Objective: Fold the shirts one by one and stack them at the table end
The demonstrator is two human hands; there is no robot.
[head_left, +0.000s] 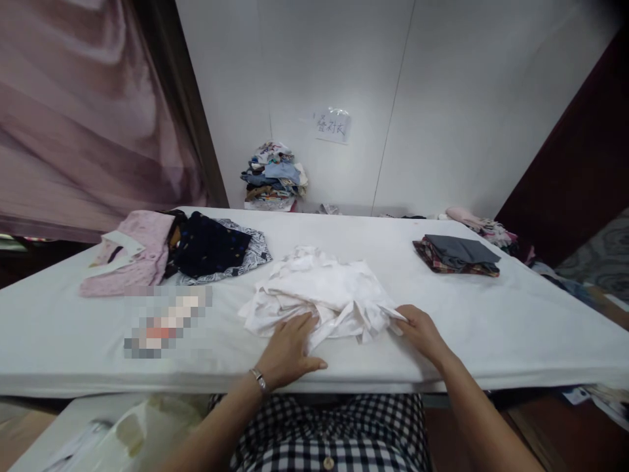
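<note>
A crumpled white garment (329, 285) lies bunched on the white-covered table (314, 364) right in front of me. My left hand (289, 351) rests at its near left edge, fingers stretched out and thumb apart. On the right side, my right hand (420, 331) pinches a corner of the garment between thumb and fingers. The garment's shape is hard to make out in the folds, and its underside is hidden.
Pink (147, 249) and dark patterned clothes (211, 246) lie at the table's left. Folded grey and plaid clothes (459, 252) sit at the right. Behind the table rises a tall clothes pile (275, 174) by the wall. A blurred-out object (170, 321) lies at left.
</note>
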